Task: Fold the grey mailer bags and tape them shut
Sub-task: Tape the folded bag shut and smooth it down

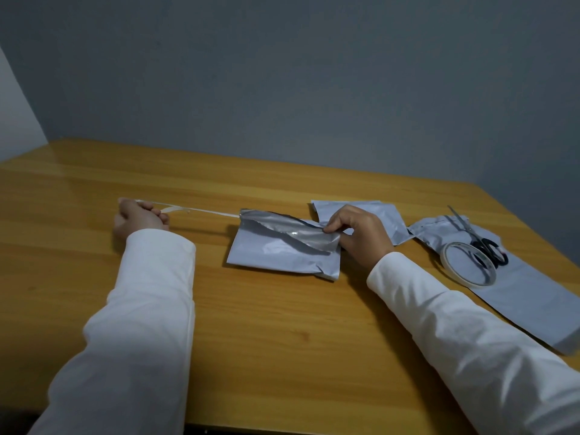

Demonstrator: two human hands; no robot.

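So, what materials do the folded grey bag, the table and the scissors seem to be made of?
Folded grey mailer bag: most likely thin plastic film, slightly glossy; it creases sharply and its flap catches light. Table: wood or wood-look laminate, smooth satin finish, with visible grain lines and a faint sheen. Scissors: shiny metal blades, and black handles that look like plastic.

Left hand [138, 216] grips a peeled strip [201, 211]; right hand [357, 233] pinches the grey mailer bag [282, 249].

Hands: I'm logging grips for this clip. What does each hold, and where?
The left hand grips the pulled-out end of a thin strip. The right hand pinches the folded mailer bag at its flap's right edge.
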